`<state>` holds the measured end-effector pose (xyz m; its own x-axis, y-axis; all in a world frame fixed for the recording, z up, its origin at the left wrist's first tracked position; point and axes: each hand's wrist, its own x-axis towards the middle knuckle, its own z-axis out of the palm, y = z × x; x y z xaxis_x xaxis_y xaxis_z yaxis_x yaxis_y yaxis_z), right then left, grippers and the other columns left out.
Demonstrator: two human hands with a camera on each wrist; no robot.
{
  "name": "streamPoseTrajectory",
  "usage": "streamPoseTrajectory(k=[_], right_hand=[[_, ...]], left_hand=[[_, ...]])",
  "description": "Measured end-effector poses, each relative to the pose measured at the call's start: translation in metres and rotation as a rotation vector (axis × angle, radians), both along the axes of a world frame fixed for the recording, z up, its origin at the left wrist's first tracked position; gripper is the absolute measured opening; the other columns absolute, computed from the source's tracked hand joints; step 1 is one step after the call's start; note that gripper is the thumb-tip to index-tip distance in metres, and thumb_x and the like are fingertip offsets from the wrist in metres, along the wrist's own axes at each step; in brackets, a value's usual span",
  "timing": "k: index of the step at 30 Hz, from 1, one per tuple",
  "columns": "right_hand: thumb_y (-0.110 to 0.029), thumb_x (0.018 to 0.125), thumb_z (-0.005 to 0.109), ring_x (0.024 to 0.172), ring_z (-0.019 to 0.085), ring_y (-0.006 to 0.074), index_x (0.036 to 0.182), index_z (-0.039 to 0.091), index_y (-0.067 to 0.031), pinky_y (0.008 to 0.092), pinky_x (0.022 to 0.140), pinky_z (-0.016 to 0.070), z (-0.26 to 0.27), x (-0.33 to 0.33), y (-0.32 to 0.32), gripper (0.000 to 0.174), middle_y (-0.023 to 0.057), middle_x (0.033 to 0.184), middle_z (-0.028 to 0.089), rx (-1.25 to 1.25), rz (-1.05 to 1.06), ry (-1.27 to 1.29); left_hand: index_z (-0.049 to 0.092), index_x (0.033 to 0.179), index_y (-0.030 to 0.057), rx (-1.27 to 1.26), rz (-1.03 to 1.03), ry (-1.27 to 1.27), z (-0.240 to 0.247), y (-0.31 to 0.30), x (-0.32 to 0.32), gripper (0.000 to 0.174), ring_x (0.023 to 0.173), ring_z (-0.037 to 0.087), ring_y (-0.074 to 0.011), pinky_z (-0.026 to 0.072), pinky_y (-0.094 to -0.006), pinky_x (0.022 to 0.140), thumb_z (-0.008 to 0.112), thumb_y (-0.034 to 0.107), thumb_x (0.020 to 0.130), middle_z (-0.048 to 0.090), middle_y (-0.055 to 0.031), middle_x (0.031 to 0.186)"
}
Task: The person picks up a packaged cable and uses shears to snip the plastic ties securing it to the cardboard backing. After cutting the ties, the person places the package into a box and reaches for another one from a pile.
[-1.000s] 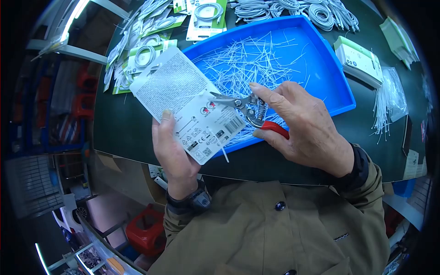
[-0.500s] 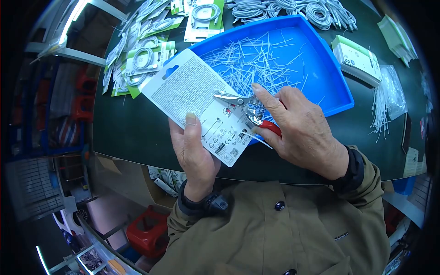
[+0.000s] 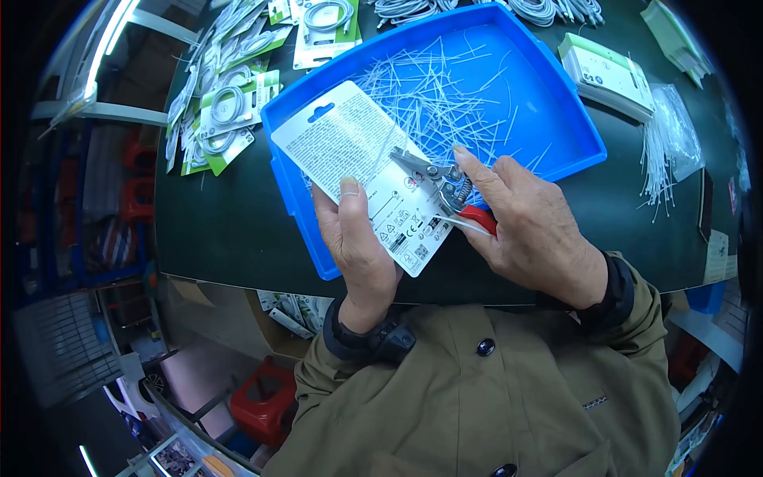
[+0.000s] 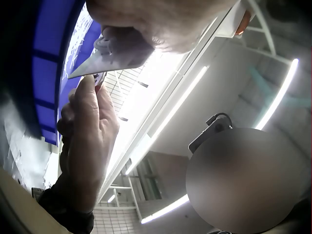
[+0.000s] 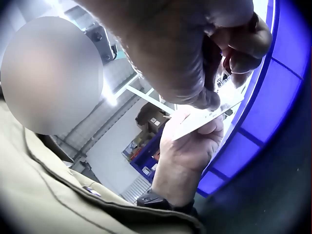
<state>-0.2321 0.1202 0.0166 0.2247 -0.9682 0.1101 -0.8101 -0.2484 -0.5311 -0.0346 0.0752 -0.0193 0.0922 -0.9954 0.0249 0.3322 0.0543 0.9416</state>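
Observation:
My left hand (image 3: 362, 238) grips a white packaging card (image 3: 342, 139) by its left side, thumb on the printed back and fingers beneath. Part of a pale coiled cable (image 4: 103, 45) shows on the card's other face in the left wrist view. My right hand (image 3: 540, 226) holds small spring-loaded snips with a red handle (image 3: 480, 218). The blades (image 3: 413, 161) point left over the card's printed face. From the card's lower right part, a thin white cable-tie tail (image 3: 462, 223) runs to the right thumb.
Behind the hands lies a blue tray (image 3: 548, 95) scattered with thin white strips. Packaged cables (image 3: 226, 107) are heaped at the left and loose coiled cables (image 3: 532, 9) at the back. A stack of cards (image 3: 608, 75), a bundle of white ties (image 3: 658, 179) and a clear bag (image 3: 677, 131) lie right.
My left hand and the card have moved right, toward the snips. The tie tail, which hung below the card's lower edge, now lies at the right thumb. The view has shifted slightly.

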Motion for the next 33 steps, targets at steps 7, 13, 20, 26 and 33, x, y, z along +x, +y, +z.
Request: streamPoseTrajectory(k=[7, 13, 20, 26, 33], right_hand=[[-0.023, 0.091, 0.081, 0.082, 0.064, 0.0309, 0.15, 0.056, -0.0032, 0.044, 0.069, 0.0523, 0.006, -0.005, 0.001, 0.066, 0.0151, 0.095, 0.059, 0.092, 0.182, -0.214], [-0.023, 0.091, 0.081, 0.081, 0.062, 0.0303, 0.148, 0.058, -0.0067, 0.0445, 0.071, 0.0511, 0.002, -0.008, -0.001, 0.064, 0.0142, 0.095, 0.058, 0.062, 0.162, -0.236], [-0.022, 0.09, 0.08, 0.081, 0.061, 0.0304, 0.148, 0.058, -0.0066, 0.0446, 0.071, 0.0508, 0.004, -0.009, -0.002, 0.064, 0.0141, 0.095, 0.058, 0.096, 0.165, -0.268], [-0.02, 0.09, 0.082, 0.081, 0.063, 0.0314, 0.148, 0.058, -0.0053, 0.0445, 0.07, 0.0518, 0.003, -0.006, 0.0, 0.065, 0.0151, 0.095, 0.06, 0.054, 0.157, -0.206], [-0.014, 0.086, 0.085, 0.077, 0.062, 0.0296, 0.152, 0.055, -0.0068, 0.0431, 0.068, 0.0516, -0.008, -0.005, 0.004, 0.072, 0.0134, 0.094, 0.059, 0.018, 0.128, -0.216]], left_hand=[[0.038, 0.151, 0.0015, 0.017, -0.145, 0.1, 0.006, -0.001, -0.002, 0.05, 0.113, 0.071, -0.023, 0.0613, -0.038, 0.094, 0.044, 0.036, 0.116, 0.061, -0.0183, 0.133], [0.037, 0.152, 0.0016, 0.003, -0.167, 0.045, 0.003, -0.001, -0.004, 0.052, 0.114, 0.071, -0.0233, 0.0619, -0.0385, 0.095, 0.044, 0.038, 0.116, 0.062, -0.0183, 0.133], [0.036, 0.154, 0.0016, 0.007, -0.186, 0.065, 0.004, 0.0, -0.003, 0.053, 0.113, 0.072, -0.0228, 0.0622, -0.0372, 0.095, 0.045, 0.037, 0.116, 0.062, -0.0181, 0.133], [0.034, 0.155, 0.0017, -0.004, -0.168, 0.049, 0.005, 0.002, -0.007, 0.054, 0.114, 0.071, -0.0207, 0.0618, -0.0355, 0.095, 0.045, 0.036, 0.116, 0.062, -0.0176, 0.133], [0.038, 0.153, 0.0021, 0.026, -0.182, 0.011, 0.011, -0.001, -0.009, 0.05, 0.114, 0.069, -0.0178, 0.0605, -0.0335, 0.092, 0.044, 0.035, 0.117, 0.062, -0.0157, 0.131]])
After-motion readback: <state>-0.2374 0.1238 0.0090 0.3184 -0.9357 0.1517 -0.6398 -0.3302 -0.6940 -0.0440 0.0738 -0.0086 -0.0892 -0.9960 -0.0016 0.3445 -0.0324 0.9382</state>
